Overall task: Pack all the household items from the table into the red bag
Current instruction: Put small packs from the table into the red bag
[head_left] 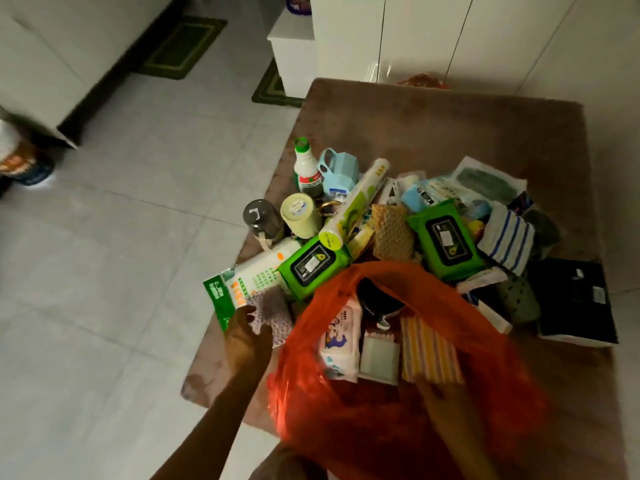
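The red plastic bag (485,358) gapes open at the table's near edge. Inside lie a white wipes pack (341,336), a pale box (379,358) and a striped cloth (427,351). My right hand (438,393) is in the bag, fingers on the striped cloth. My left hand (247,329) reaches to a lilac knitted cloth (273,311) beside the bag and touches it; a grip is not clear. Behind the bag a heap holds two green wipes packs (313,265), a green-capped bottle (306,169), a roll (353,202) and a striped towel (507,239).
The brown table (433,116) has bare surface at the back. A black box (575,303) and a grey clog (519,301) lie at the right. White cabinets (398,32) stand behind. Tiled floor (121,271) spreads to the left, with green mats (180,46).
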`<action>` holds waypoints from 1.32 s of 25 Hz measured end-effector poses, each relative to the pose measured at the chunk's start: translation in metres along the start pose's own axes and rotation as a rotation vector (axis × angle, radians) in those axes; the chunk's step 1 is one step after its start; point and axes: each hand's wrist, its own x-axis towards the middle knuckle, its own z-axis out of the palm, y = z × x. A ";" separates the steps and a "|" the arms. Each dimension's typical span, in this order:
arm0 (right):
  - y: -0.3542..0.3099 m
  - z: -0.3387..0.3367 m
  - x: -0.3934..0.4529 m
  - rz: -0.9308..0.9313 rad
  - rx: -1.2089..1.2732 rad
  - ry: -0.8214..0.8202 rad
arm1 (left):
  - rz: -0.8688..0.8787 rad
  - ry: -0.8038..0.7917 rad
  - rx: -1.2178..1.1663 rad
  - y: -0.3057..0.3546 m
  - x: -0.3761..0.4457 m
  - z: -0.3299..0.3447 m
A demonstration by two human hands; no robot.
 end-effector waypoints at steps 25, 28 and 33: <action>-0.027 -0.033 -0.027 -0.024 0.910 -0.202 | 0.135 -0.440 -0.220 0.061 -0.089 -0.019; -0.031 -0.029 -0.013 0.118 0.912 -0.261 | 0.053 -0.194 -0.212 0.046 -0.043 -0.035; -0.017 -0.016 -0.021 0.188 0.555 -0.163 | 0.322 -0.209 0.132 0.070 0.042 0.012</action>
